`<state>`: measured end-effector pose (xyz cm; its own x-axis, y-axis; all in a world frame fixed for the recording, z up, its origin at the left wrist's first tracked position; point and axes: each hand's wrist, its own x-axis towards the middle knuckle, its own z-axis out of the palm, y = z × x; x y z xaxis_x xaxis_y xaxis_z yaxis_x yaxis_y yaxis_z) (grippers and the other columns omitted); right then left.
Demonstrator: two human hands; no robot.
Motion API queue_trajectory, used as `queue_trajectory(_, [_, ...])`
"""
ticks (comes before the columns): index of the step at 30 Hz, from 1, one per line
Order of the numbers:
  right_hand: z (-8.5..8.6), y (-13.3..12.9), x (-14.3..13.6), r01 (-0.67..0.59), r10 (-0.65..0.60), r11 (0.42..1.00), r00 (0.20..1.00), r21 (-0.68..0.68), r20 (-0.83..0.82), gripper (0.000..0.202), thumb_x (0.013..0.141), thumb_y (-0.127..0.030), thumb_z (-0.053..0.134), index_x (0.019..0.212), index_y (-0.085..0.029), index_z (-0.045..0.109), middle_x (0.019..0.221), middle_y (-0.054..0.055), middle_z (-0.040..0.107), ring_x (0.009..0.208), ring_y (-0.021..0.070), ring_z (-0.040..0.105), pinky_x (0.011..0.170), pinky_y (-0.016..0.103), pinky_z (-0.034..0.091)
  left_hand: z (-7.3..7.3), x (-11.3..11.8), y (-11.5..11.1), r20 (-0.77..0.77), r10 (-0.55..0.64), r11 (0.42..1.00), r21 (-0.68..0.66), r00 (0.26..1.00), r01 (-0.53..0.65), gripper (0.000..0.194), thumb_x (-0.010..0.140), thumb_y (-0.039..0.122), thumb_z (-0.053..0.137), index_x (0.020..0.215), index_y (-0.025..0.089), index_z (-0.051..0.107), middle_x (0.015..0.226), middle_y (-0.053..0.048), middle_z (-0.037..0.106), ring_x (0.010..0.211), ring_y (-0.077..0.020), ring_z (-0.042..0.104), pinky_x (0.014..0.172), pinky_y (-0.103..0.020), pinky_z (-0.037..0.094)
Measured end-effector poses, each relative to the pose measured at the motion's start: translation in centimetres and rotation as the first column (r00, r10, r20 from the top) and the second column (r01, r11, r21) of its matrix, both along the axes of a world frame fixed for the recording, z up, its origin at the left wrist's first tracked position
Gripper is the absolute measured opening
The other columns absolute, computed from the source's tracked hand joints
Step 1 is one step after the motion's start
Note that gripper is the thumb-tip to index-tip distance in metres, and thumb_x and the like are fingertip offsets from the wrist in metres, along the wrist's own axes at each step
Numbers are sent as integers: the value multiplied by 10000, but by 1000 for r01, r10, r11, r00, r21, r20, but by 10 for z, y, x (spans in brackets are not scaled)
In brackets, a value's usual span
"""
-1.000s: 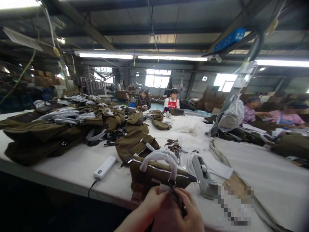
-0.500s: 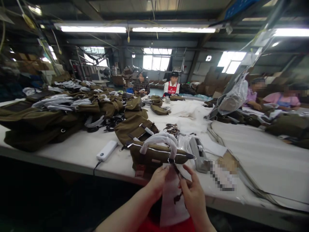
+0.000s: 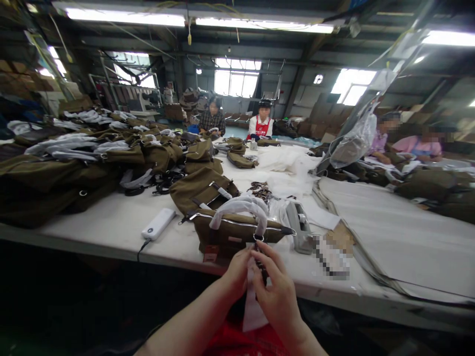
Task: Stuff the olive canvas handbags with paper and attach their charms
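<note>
Many olive bags (image 3: 92,180) heaped on bench (image 3: 111,237), well left of left hand. White power bank (image 3: 159,224), cable plugged in, left of left hand. Upright olive handbag (image 3: 237,230) just beyond both hands, handles wrapped. Left hand (image 3: 236,271) pinches white sheet (image 3: 254,314) near its top. Right hand (image 3: 276,284), fingers bent, pinches dark strap (image 3: 261,264) below handle ring (image 3: 259,238). Gray dispenser (image 3: 300,230) beyond right hand, to its right.
</note>
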<state>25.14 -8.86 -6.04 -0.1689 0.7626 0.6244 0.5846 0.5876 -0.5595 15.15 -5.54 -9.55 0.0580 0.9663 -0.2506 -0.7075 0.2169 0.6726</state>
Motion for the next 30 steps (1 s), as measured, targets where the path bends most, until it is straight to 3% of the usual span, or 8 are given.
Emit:
queue_trajectory(3, [14,11,17,13,-18,999,995,-51,-97,250,895,-190,512,1096,-199,661,1273,123,602,1122,234,618,919,369,561,-2,0,0,29,9,1000,-19,1000,-8,407,609,412,848,842,94,748,885,-118,741,819,-232,656,793,-330,472])
queue_trajectory(5, [11,16,34,54,-68,993,987,-102,-143,233,899,-223,523,1088,-193,655,1273,134,588,1058,231,635,837,347,580,-3,1,0,33,7,999,-40,999,-6,419,621,410,841,873,87,752,905,-126,749,829,-240,665,814,-343,471])
queue_trajectory(10, [-24,14,63,92,-129,944,987,-316,-98,228,889,-324,564,1040,-180,658,1081,111,650,767,184,662,707,314,566,-6,1,1,46,-8,998,-54,999,11,408,640,407,827,885,88,756,948,-123,753,904,-262,663,892,-369,465])
queue_trajectory(15, [-48,9,55,-3,-147,846,960,-534,-239,418,864,-455,605,1159,-162,567,987,100,674,651,179,653,573,299,550,-1,4,-5,107,-23,1000,-17,994,25,399,674,399,809,911,86,739,936,-128,744,893,-270,669,894,-388,483])
queue_trajectory(21, [-46,27,43,-123,-141,806,911,-580,-389,488,814,-506,667,1131,-149,564,903,78,687,654,173,636,573,281,525,10,2,-11,57,6,1000,-2,998,-6,398,668,401,820,907,94,736,965,-140,740,1008,-308,652,982,-405,451])
queue_trajectory(25, [-43,32,43,-226,-138,780,848,-584,-512,505,799,-499,677,1160,-155,601,719,16,656,536,135,562,470,239,461,9,-6,-8,8,13,1000,-14,1000,-13,398,686,412,795,893,77,734,942,-146,740,935,-283,661,942,-400,460])
queue_trajectory(30, [-37,28,49,-242,-204,650,858,-721,-472,576,774,-541,672,1223,-184,631,783,27,689,390,99,461,346,251,418,10,-10,-1,46,-28,994,-108,999,33,291,724,388,721,798,107,722,783,-97,732,739,-230,654,782,-380,500])
